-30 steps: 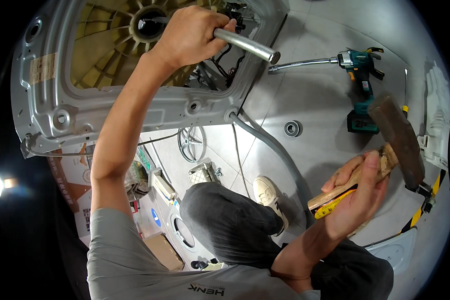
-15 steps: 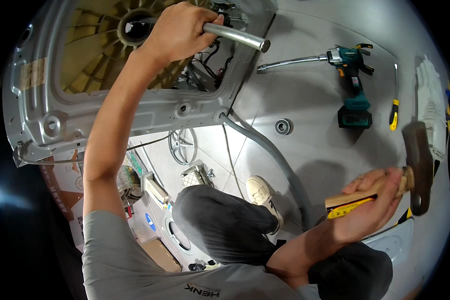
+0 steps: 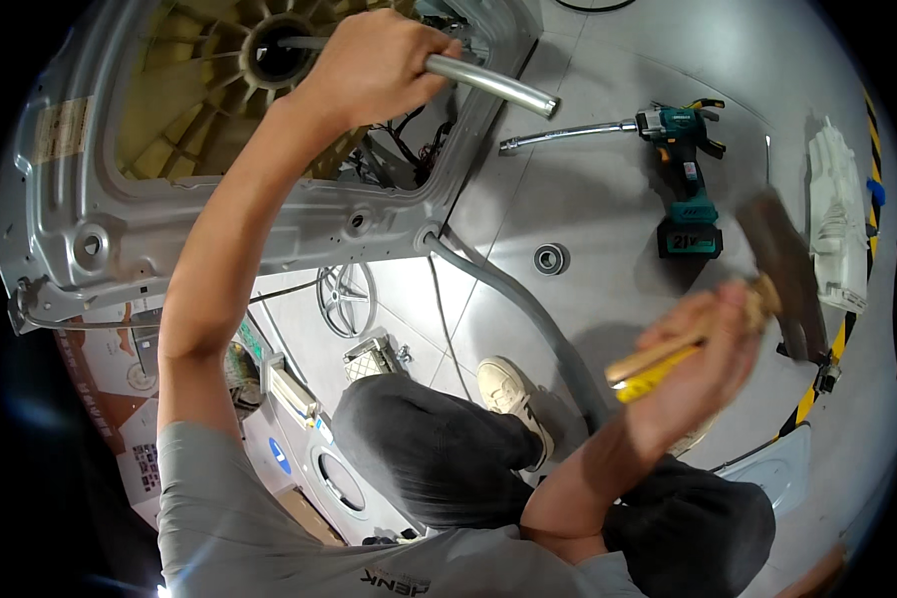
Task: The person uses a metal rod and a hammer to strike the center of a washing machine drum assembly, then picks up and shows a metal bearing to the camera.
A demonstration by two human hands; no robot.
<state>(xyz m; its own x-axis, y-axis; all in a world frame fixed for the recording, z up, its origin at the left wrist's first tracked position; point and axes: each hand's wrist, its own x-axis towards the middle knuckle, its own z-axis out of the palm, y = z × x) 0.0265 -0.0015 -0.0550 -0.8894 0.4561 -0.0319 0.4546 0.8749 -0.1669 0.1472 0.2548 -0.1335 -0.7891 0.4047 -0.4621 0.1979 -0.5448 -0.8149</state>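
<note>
My left hand (image 3: pixel 384 65) is closed around a long metal bar (image 3: pixel 498 88). The bar's thick, flat end sticks out to the right of the fist. Its thinner end reaches into the dark round hub (image 3: pixel 275 55) in the middle of a yellowish ribbed plastic tub (image 3: pixel 184 110). The tub sits inside a grey metal cabinet (image 3: pixel 239 224). Low on the right, my right hand (image 3: pixel 703 344), slightly blurred, grips the wooden handle of a hammer (image 3: pixel 782 279). The heavy dark hammer head is raised, apart from the bar.
On the tiled floor lie a green cordless impact wrench (image 3: pixel 686 130) with a long extension, a ring bearing (image 3: pixel 550 259) and a spoked pulley wheel (image 3: pixel 347 299). A grey hose (image 3: pixel 528 294) runs from the cabinet past my shoe. A white plastic part (image 3: pixel 835 224) lies far right.
The hammer has swung up and to the left in my right hand, toward the bar. My left hand keeps the bar at the hub. The view has shifted slightly.
</note>
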